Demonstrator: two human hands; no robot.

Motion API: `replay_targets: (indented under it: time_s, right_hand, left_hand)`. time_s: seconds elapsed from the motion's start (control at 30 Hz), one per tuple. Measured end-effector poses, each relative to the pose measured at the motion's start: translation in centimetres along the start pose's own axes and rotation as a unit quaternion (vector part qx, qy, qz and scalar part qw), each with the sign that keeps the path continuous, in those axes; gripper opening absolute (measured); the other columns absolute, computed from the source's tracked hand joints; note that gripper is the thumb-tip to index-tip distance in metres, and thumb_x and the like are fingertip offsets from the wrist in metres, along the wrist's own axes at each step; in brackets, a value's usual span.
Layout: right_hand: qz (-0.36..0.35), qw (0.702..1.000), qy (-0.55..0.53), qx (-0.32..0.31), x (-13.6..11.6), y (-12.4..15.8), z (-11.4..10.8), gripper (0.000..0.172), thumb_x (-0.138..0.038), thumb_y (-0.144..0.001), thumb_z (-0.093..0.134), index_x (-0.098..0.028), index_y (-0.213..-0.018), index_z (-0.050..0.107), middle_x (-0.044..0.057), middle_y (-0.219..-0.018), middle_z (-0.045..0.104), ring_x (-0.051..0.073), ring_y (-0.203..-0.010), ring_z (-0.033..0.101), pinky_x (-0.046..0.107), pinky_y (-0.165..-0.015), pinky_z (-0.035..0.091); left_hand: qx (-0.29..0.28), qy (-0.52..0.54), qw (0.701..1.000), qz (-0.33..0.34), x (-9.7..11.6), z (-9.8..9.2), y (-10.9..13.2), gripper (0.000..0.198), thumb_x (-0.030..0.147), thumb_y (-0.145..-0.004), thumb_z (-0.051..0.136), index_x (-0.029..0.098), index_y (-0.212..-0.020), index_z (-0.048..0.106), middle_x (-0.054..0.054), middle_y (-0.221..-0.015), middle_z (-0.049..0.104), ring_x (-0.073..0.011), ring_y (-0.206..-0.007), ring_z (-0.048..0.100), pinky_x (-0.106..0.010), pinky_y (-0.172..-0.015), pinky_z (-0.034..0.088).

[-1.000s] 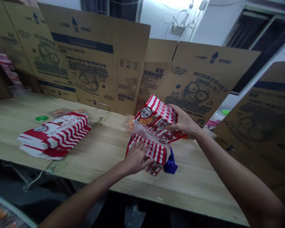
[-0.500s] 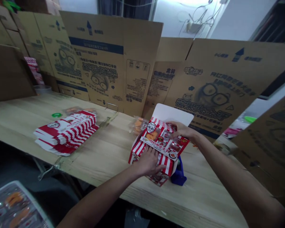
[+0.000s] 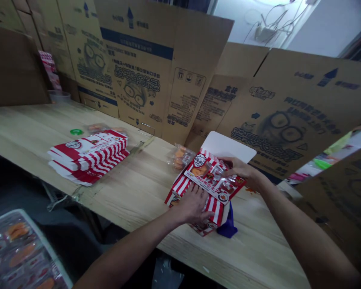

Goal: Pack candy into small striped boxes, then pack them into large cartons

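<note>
A red-and-white striped carton (image 3: pixel 218 210) with a cartoon face and food pictures sits tilted on the table, its white lid flap (image 3: pixel 228 148) raised at the back. My left hand (image 3: pixel 195 204) lies on its striped side, fingers spread, tips at the edge of the printed panel. At the far top edge, my right hand (image 3: pixel 239 170) curls its fingers over the printed panel; the thumb is mostly hidden. Behind the carton's left side is a clear packet with orange contents (image 3: pixel 179 156). A blue plastic thing (image 3: pixel 228 226), partly hidden, stands at the carton's right.
Flattened striped cartons (image 3: pixel 92 154) lie stacked on the left of the table (image 3: pixel 144 192). Beyond them are a green ring (image 3: pixel 76 131) and more packets. Tall cardboard sheets (image 3: pixel 138 64) wall the back. A white-rimmed bin (image 3: pixel 45 237) of packets stands at lower left.
The camera view has tilted and shifted slightly, so the scene sits differently in the frame. Both hands stay at the same places on the carton.
</note>
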State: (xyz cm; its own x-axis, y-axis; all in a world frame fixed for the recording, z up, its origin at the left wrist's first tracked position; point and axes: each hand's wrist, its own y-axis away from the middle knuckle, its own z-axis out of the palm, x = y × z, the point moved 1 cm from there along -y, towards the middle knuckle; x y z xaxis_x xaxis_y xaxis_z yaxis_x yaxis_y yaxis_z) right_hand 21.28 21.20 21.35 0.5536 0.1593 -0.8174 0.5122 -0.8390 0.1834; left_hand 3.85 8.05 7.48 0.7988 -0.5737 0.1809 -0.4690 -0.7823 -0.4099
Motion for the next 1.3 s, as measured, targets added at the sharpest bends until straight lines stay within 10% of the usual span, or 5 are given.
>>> replay_targets:
  time_s: [0.27, 1.3]
  right_hand:
    - [0.036, 0.995, -0.042, -0.085, -0.3, -0.5, -0.2, 0.081, -0.016, -0.051, 0.079, -0.017, -0.129, 0.058, 0.008, -0.103, 0.074, 0.031, -0.093, 0.069, 0.036, -0.077, 0.057]
    - [-0.063, 0.986, 0.156, -0.01, 1.1, -1.0, 0.2, 0.061, -0.019, -0.057, 0.076, -0.02, -0.117, 0.065, 0.004, -0.097, 0.073, 0.027, -0.084, 0.067, 0.035, -0.074, 0.055]
  left_hand:
    - [0.013, -0.056, 0.998, 0.036, 0.0, 0.2, -0.1, 0.07, 0.064, -0.09, 0.028, 0.006, -0.113, 0.06, -0.022, -0.117, 0.06, -0.0356, -0.116, 0.049, -0.053, -0.104, 0.028]
    - [-0.001, -0.022, 0.999, 0.024, -0.2, 0.0, -0.3, 0.064, 0.062, -0.087, 0.039, 0.008, -0.119, 0.055, -0.019, -0.11, 0.06, -0.0322, -0.105, 0.05, -0.046, -0.092, 0.036]
